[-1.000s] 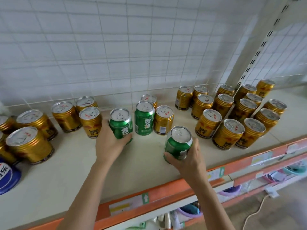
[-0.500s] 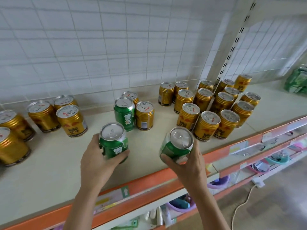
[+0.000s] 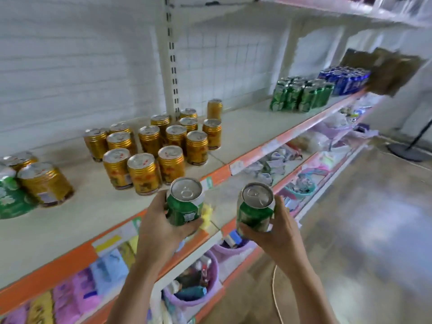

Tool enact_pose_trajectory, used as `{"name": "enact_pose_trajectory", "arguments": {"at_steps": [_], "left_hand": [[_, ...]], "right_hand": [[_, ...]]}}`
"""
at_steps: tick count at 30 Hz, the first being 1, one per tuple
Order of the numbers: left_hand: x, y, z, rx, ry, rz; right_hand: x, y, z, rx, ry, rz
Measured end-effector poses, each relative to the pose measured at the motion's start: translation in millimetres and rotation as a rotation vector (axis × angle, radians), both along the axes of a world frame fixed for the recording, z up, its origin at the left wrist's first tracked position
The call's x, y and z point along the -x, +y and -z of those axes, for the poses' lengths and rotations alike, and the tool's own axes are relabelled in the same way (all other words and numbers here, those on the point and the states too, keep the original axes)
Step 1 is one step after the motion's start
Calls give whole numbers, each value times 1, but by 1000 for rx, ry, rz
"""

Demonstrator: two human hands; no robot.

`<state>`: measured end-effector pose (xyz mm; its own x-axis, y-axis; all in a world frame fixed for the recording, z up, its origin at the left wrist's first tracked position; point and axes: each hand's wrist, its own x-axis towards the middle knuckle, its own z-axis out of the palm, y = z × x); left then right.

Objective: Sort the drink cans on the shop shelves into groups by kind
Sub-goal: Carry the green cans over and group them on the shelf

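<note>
Both green cans have come off the shelf since a second ago. Your left hand (image 3: 161, 228) grips one green can (image 3: 184, 202), your right hand (image 3: 278, 232) grips the other green can (image 3: 256, 208), both held upright before the shelf edge (image 3: 245, 160). Carry them level, past the gold cans (image 3: 149, 150), to the green can group (image 3: 301, 93) far along on your right, and set them beside it.

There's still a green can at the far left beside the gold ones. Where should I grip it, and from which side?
Judging from here, grip the green can round its side wall from the front, the aisle side. It stands upright with a gold can close on its right, so the front face looks the freest.
</note>
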<state>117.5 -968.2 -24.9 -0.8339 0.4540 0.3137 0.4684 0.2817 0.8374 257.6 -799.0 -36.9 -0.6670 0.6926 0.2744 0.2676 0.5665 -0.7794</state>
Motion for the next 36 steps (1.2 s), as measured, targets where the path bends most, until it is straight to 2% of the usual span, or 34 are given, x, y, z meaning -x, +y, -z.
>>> {"name": "enact_pose_trajectory", "arguments": {"at_steps": [4,9,15,21,30,36], "left_hand": [[-26,63,-2,27,10,121],[-32,129,1,44,-56,145],[-7,235,15,48,-50,202],[30,344,7,-45,-77,242],[89,446,6,6,-118,185],[109,509,4,-11,-139,63]], "right_hand": [[-42,51,-2,70,29,151],[-64,103,5,151,49,259],[-56,185,16,132,22,323],[-21,285,-10,126,70,355],[20,376,9,167,45,308],[50,458,18,226,77,182]]}}
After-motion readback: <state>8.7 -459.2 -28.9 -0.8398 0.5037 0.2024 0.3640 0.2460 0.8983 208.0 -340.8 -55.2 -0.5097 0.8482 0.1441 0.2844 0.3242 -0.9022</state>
